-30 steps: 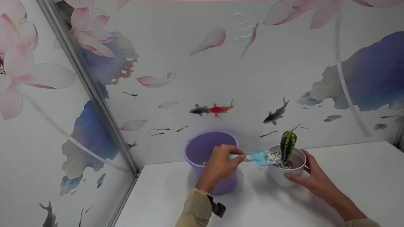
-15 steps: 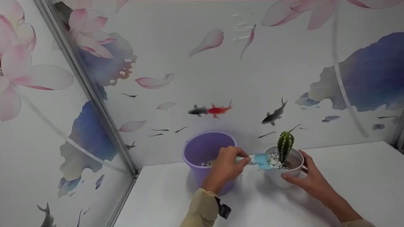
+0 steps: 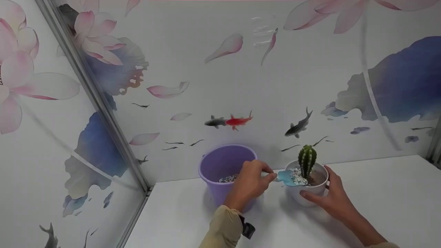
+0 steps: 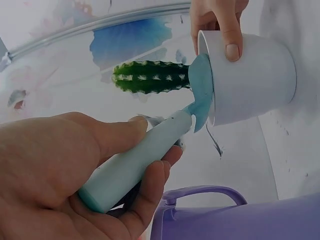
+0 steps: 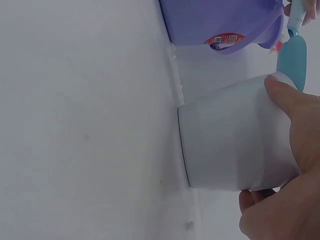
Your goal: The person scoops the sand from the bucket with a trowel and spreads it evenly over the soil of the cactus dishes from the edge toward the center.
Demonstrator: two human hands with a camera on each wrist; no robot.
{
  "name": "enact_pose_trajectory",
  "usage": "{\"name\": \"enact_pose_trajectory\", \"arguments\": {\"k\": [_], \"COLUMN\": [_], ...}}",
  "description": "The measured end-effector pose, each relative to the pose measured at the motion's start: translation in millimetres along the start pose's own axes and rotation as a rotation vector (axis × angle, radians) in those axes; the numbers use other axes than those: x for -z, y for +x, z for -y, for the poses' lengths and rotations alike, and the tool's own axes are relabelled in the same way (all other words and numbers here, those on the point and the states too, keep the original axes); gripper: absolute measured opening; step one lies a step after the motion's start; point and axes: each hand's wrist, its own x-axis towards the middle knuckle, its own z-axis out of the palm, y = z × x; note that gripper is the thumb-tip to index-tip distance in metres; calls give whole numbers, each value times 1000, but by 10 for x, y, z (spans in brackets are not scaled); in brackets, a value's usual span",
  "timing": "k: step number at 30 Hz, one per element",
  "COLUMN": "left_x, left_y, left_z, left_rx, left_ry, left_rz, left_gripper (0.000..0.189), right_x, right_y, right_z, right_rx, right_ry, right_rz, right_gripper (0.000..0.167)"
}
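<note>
Left hand (image 3: 250,184): fingers curled round the blue scoop (image 3: 285,178), lower centre.
Right hand (image 3: 334,199): grips the white pot (image 3: 295,194), lower right.
Pot shift: slightly left (cactus (image 3: 307,160) upright), so blade and gravel (image 3: 297,176) now overlap its mouth.

Smooth, faintly shiny plastic on the tapering purple bucket (image 3: 215,193). Matt plastic for the pale blue-green cylinder-handled scoop (image 4: 145,160). Smooth and matt on the white tapered pot (image 5: 235,137), of unclear material. Rough grains in the pale speckled gravel (image 3: 297,177); waxy-looking ribs on the green columnar cactus (image 4: 150,77). Creased cloth on the beige sleeve (image 3: 224,225); dull metal along the straight grey strip (image 3: 89,84); glossy glare on the white flower-printed wall panel (image 3: 265,86).
</note>
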Motion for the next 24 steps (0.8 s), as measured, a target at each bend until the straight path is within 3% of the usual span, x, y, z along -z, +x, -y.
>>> {"name": "enact_pose_trajectory", "arguments": {"k": [6,18,24], "left_x": [1,41,79], "left_y": [6,-16,-18], "left_z": [-42,-62,-66], "left_rx": [9,4,-19], "left_ry": [18,-27,17], "left_rz": [5,21,6], "left_gripper": [16,16,16], "right_x": [15,65,51], "right_y": [7,1,3], "right_z": [-16,-41,-25], "right_rx": [20,-28,-30], "right_ry": [32,26,52], "right_rz": [16,94,81], "right_gripper": [130,128,130]}}
